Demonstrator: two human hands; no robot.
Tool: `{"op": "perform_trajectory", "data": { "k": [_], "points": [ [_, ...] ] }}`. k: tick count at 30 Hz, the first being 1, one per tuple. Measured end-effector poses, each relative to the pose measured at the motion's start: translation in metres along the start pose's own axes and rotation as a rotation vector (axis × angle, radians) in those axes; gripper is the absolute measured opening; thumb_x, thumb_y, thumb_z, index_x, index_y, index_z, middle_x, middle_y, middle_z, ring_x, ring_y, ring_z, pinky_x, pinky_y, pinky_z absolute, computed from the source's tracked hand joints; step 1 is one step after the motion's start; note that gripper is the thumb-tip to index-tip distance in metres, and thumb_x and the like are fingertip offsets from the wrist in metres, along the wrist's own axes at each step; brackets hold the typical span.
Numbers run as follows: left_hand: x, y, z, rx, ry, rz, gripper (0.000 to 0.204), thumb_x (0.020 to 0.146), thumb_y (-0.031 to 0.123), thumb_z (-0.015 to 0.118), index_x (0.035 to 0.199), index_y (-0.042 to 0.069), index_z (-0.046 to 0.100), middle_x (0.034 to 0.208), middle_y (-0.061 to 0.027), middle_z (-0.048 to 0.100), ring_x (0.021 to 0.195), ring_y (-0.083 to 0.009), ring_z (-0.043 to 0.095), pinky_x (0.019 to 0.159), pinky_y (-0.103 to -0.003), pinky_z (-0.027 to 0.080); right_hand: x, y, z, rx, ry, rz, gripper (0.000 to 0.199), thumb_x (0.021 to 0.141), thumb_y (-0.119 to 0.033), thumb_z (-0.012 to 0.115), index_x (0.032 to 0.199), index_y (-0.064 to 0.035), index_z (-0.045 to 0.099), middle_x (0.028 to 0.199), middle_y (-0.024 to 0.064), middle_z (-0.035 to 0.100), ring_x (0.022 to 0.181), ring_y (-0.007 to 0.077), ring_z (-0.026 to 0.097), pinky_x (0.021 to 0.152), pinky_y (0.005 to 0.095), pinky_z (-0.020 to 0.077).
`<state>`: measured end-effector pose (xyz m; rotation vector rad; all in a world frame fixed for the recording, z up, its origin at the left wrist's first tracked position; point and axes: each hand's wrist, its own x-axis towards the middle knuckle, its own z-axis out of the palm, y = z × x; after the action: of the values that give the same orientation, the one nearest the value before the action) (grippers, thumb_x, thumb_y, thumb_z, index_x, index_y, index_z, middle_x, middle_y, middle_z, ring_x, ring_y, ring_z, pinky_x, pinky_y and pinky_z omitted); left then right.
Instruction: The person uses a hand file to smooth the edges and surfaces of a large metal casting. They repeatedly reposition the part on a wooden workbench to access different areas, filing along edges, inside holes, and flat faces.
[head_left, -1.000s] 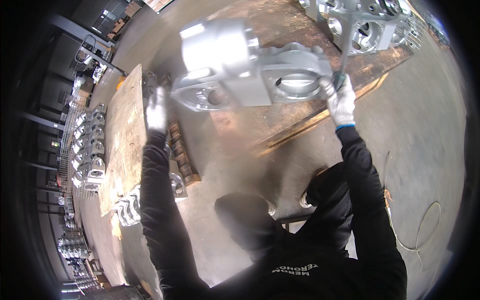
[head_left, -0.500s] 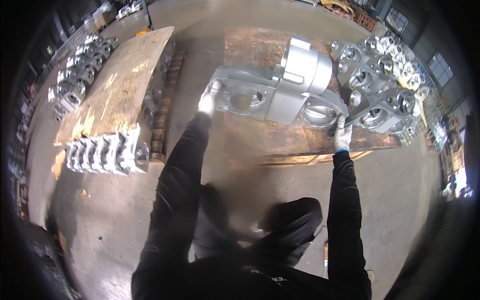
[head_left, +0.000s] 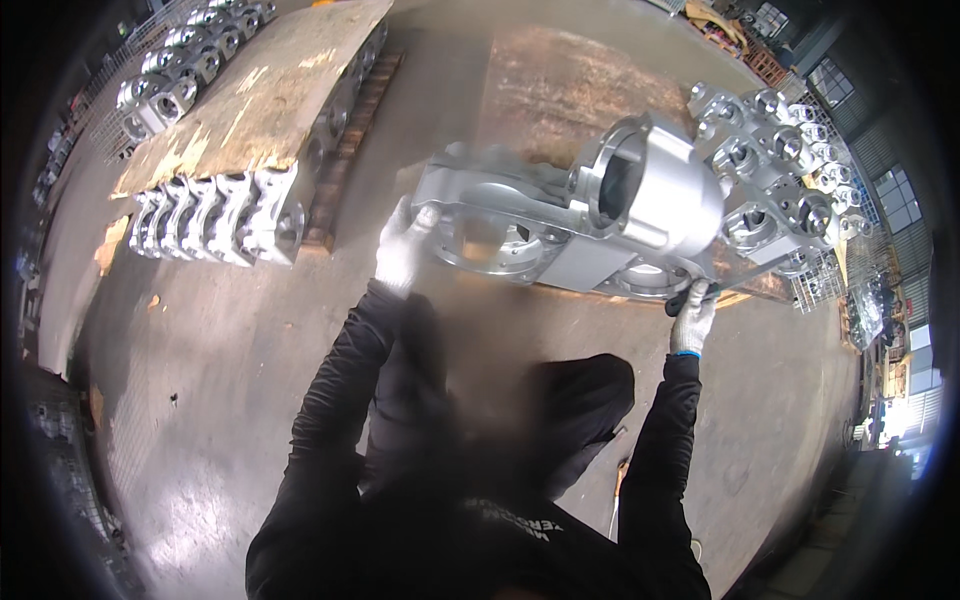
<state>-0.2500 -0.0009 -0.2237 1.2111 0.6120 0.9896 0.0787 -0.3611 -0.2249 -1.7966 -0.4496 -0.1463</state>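
A large silver metal casting (head_left: 585,262) with a round drum-like housing and ring openings is tilted in front of me, over the near side of a wooden board (head_left: 540,85). My left hand (head_left: 404,245), in a white knit glove, is closed around the casting's left end, thumb on top. At the right end, my gloved right hand (head_left: 692,318) is closed on the dark handle of a file (head_left: 745,275), its long grey blade pointing right. The same hand is against the casting's edge; the fingers beneath are hidden.
Rows of similar silver castings (head_left: 745,155) stand behind and to the right. On the left, a plywood sheet (head_left: 235,110) lies over more castings (head_left: 215,220) on a pallet (head_left: 345,170). A thin tool (head_left: 620,480) lies on the concrete floor by my right leg.
The casting has come nearer to me and tilted, its drum opening now showing. Both hands have moved with it. The view has shifted, and the file blade shows now.
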Motion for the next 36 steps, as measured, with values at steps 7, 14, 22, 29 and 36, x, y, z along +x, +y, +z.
{"op": "perform_trajectory", "data": {
  "k": [7, 14, 22, 29, 36],
  "points": [
    [-0.013, 0.039, -0.005, -0.047, -0.098, -0.113, 0.046, 0.107, 0.036, 0.072, 0.133, -0.001, 0.066, 0.111, -0.0063, 0.072, 0.095, -0.0125, 0.067, 0.085, -0.028, 0.056, -0.022, -0.040, -0.015, -0.061, 0.056, 0.123, 0.053, 0.112, -0.056, 0.056, 0.118, -0.0046, 0.066, 0.089, -0.0006, 0.064, 0.074, 0.0077, 0.056, 0.064, 0.0270, 0.0455],
    [0.034, 0.050, 0.020, 0.024, -0.048, -0.092, 0.039, 0.110, 0.035, 0.069, 0.129, 0.001, 0.074, 0.104, -0.0006, 0.070, 0.089, -0.0110, 0.062, 0.084, -0.028, 0.053, 0.028, -0.058, 0.003, 0.167, 0.068, 0.231, 0.045, 0.105, -0.055, 0.071, 0.097, -0.0109, 0.064, 0.067, -0.0061, 0.052, 0.052, 0.0044, 0.047, 0.046, 0.0234, 0.0343],
    [0.063, 0.055, 0.045, 0.231, 0.138, -0.077, 0.081, 0.114, 0.066, 0.037, 0.113, -0.004, 0.076, 0.081, -0.0034, 0.062, 0.077, -0.0106, 0.054, 0.074, -0.030, 0.046, 0.065, -0.064, 0.023, 0.081, 0.099, 0.090, 0.050, 0.106, -0.044, 0.072, 0.127, 0.0015, 0.070, 0.111, 0.0032, 0.073, 0.096, 0.0111, 0.064, 0.084, 0.0283, 0.0529],
    [0.122, 0.047, 0.049, 0.775, 0.170, -0.167, 0.113, 0.105, 0.081, 0.012, 0.119, -0.012, 0.074, 0.112, -0.0319, 0.076, 0.119, -0.0439, 0.070, 0.110, -0.046, 0.048, 0.123, -0.046, 0.038, -0.023, -0.013, 0.091, 0.040, 0.107, -0.040, 0.070, 0.113, -0.0005, 0.074, 0.093, 0.0056, 0.075, 0.079, 0.0137, 0.063, 0.075, 0.0330, 0.0517],
    [0.221, 0.041, 0.080, 1.158, -0.105, -0.266, 0.096, 0.111, 0.068, 0.016, 0.122, -0.007, 0.076, 0.118, -0.0321, 0.075, 0.125, -0.0382, 0.071, 0.111, -0.046, 0.049, 0.205, -0.026, 0.059, -0.497, -0.209, 0.323, 0.059, 0.096, -0.051, 0.060, 0.111, 0.0042, 0.076, 0.102, 0.0304, 0.077, 0.103, 0.0436, 0.075, 0.087, 0.0501, 0.0557]
  ]
}}
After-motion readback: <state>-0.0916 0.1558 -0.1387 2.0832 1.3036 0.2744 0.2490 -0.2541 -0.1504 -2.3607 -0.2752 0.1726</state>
